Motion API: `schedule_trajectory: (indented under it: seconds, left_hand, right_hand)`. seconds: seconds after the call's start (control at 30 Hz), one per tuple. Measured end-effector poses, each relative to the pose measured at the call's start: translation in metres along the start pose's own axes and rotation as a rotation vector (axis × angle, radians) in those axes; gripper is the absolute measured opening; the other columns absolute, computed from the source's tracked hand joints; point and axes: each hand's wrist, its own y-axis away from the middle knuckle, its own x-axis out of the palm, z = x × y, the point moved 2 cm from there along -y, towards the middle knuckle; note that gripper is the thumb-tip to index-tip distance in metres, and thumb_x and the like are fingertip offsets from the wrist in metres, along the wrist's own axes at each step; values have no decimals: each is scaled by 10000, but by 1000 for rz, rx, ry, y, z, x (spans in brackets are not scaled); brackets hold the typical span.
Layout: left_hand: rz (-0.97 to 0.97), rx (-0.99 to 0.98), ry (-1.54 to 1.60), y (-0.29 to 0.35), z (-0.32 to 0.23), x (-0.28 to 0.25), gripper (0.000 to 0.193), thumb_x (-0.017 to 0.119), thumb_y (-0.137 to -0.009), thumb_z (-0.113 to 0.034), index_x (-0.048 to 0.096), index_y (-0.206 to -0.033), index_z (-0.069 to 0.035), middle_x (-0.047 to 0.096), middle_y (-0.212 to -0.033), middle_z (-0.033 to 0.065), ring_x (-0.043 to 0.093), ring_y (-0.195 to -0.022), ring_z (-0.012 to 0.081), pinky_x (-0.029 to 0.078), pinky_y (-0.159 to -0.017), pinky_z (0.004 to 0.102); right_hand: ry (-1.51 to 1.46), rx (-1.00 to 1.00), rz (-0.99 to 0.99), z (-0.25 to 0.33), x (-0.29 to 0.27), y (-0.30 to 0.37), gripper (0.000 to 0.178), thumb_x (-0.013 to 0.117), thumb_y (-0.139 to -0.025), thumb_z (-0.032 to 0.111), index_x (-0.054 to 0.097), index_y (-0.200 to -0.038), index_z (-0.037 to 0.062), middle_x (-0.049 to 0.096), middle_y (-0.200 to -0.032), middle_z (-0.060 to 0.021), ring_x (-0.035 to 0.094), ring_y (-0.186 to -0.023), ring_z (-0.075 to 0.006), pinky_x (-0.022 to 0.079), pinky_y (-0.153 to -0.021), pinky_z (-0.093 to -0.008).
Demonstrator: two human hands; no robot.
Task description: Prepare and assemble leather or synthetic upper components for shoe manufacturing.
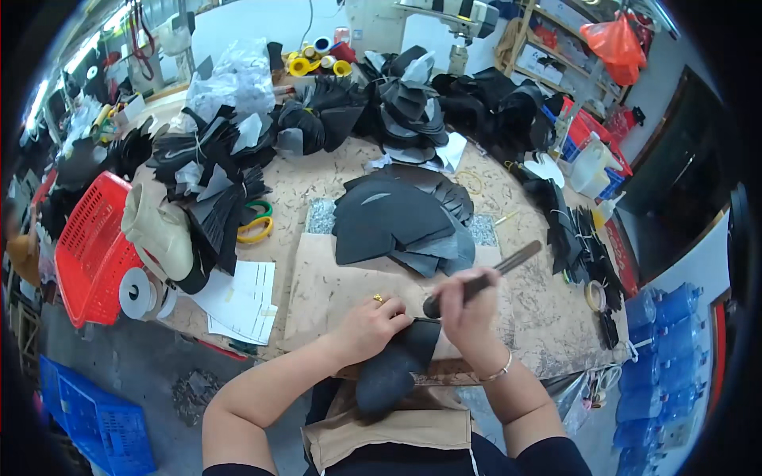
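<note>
At the near edge of the table, my left hand has its fingers bent and pressed together on the upper edge of a black shoe piece. That piece hangs over the edge towards my lap. My right hand grips a dark-handled tool with a rounded end near the black piece and a flat, brownish-grey strip pointing up and right. The tool's exact kind is unclear. Just beyond my hands, a fanned stack of black cut pieces lies on a pale board and a speckled slab.
A cream boot, red basket, thread spool, paper patterns and green-and-yellow-handled scissors are at left. Bundles of black pieces line the back. Blue water jugs stand right; a blue crate is lower left.
</note>
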Motion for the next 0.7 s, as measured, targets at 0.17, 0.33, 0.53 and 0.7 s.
schedule_trajectory:
  seconds: [0.17,0.33,0.53,0.7]
  left_hand:
    - [-19,-124,149,-2,1,-4,196,637,-741,-69,671,-933,-97,603,-909,57,593,-889,252,490,-792,383]
    - [-19,-180,189,2,5,0,163,661,-740,-73,676,-901,-99,607,-886,53,594,-892,256,485,-795,389]
    - [31,-113,-20,3,-8,-7,148,651,-749,-81,679,-892,-106,609,-885,43,592,-900,255,477,-799,375]
    - [-107,-220,39,7,-2,-10,173,636,-742,-86,682,-905,-120,614,-935,34,586,-920,234,470,-799,359]
  right_hand:
    - [91,38,13,5,18,16,61,633,-803,98,585,-764,94,594,-719,-52,547,-657,-258,378,-719,-377]
    - [35,15,37,2,18,6,74,629,-811,99,585,-752,94,586,-692,-47,535,-630,-264,374,-715,-378]
    - [103,6,-18,12,26,9,104,633,-820,113,580,-734,86,572,-669,-61,524,-612,-262,375,-692,-377]
    - [74,-55,21,8,30,5,98,634,-818,112,580,-742,84,576,-684,-64,528,-615,-256,373,-686,-379]
